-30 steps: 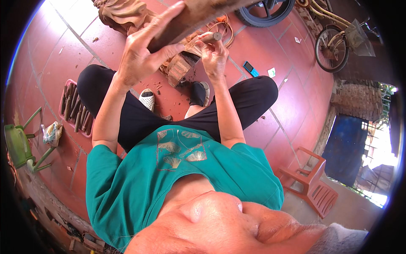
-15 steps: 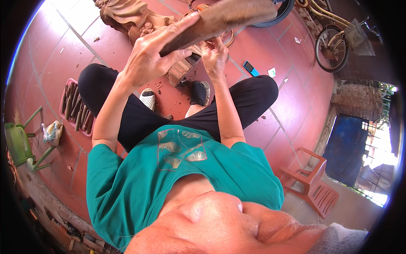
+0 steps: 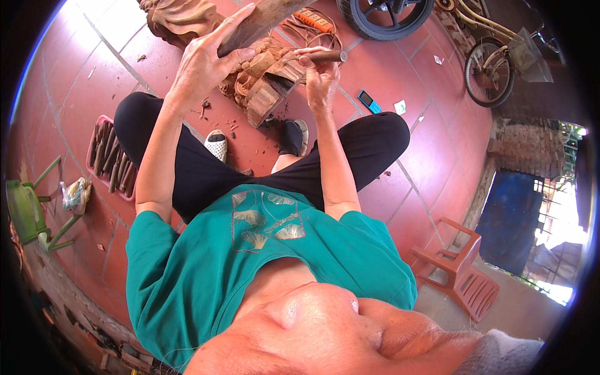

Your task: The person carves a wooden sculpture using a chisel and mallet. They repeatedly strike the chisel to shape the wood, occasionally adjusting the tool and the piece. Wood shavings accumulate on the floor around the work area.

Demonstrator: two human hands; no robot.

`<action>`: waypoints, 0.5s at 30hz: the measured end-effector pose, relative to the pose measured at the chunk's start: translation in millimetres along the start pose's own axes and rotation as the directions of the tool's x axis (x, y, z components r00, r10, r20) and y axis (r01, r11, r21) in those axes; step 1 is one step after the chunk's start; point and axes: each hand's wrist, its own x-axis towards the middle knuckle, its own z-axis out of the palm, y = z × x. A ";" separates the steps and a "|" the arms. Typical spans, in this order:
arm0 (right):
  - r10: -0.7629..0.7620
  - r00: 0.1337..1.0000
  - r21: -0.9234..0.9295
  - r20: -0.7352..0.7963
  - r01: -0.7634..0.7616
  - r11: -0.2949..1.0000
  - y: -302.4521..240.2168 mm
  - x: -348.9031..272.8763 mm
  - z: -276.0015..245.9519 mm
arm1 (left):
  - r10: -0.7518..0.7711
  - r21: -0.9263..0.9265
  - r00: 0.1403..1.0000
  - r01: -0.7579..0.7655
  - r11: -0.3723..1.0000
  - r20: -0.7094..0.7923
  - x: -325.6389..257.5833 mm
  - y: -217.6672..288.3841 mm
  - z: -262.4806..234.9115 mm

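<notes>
My left hand (image 3: 205,65) is closed around a thick wooden mallet (image 3: 265,24), whose far end runs out of the top of the view. The fingers of my right hand (image 3: 320,80) grip a chisel (image 3: 329,56) by its round brown handle, and its thin shank points left toward the carving. Between my knees lies a carved wooden sculpture (image 3: 247,87) with cut blocks at its near end. Its middle is partly hidden behind my left hand and the mallet, while draped folds show at the far left. I cannot make out the chisel's tip clearly.
Wood chips are scattered on the red tiles by my feet. At left stand a pink tray (image 3: 132,195) of several chisels and a green chair (image 3: 26,212). An orange power strip (image 3: 314,20), a wheel (image 3: 386,15), a phone (image 3: 370,102) and a brown plastic chair (image 3: 459,259) lie around.
The mallet in my left hand has swung up and to the left, away from the chisel. The chisel's handle and the orange power strip now show. My right hand has barely shifted.
</notes>
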 end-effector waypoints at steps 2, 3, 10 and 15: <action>0.030 0.998 0.116 -0.047 -0.024 0.993 1.0 1.3 -0.8 | 0.010 -0.030 1.000 -0.011 0.999 -0.030 2.3 -2.1 -0.1; 0.048 0.997 0.175 -0.065 -0.036 0.984 1.6 2.1 -0.7 | 0.031 -0.063 0.998 -0.035 0.997 -0.056 2.6 -6.7 1.3; 0.043 0.998 -0.002 -0.048 -0.043 0.999 2.1 4.0 -11.5 | -0.011 -0.152 0.999 0.003 0.988 -0.048 4.9 -27.5 -1.7; 0.089 0.996 0.025 -0.023 -0.088 0.996 4.5 5.7 -13.3 | 0.021 -0.064 0.997 -0.025 0.998 -0.077 4.2 -26.7 3.0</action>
